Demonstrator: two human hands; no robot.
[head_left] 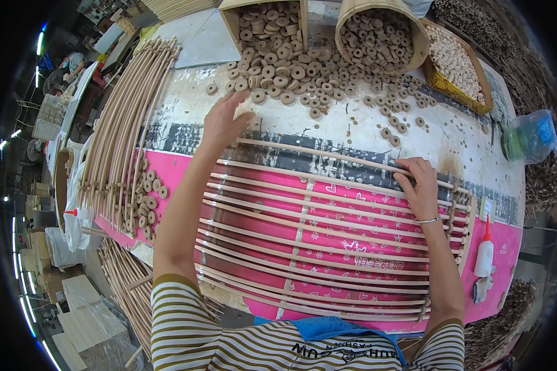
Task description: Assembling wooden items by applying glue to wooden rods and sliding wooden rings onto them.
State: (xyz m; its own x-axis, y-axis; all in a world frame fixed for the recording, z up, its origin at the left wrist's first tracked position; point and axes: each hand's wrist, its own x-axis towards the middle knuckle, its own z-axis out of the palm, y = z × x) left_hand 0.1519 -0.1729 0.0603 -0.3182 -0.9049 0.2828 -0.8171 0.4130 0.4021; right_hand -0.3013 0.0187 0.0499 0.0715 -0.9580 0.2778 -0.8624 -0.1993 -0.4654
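Note:
Several long, thin wooden dowels lie side by side across a pink printed sheet (269,213). The farthest wooden dowel (315,150) sits apart from the others. My right hand (422,188) has its fingers and thumb curled round that dowel near its right end. My left hand (220,123) is over the dowel's left end, thumb and fingers apart, with the fingertips close to loose wooden rings (258,96); nothing shows in its grasp. At their right ends, the dowels meet a wooden strip (468,232) and some small rings.
A wooden box (230,28) and a round wooden tub (424,46) spill rings at the back. A yellow tray (455,93) holds small pale pieces. Bundled dowels (120,120) lie left beside more rings (150,204). A red-tipped white glue bottle (485,256) lies right, below a clear plastic container (531,137).

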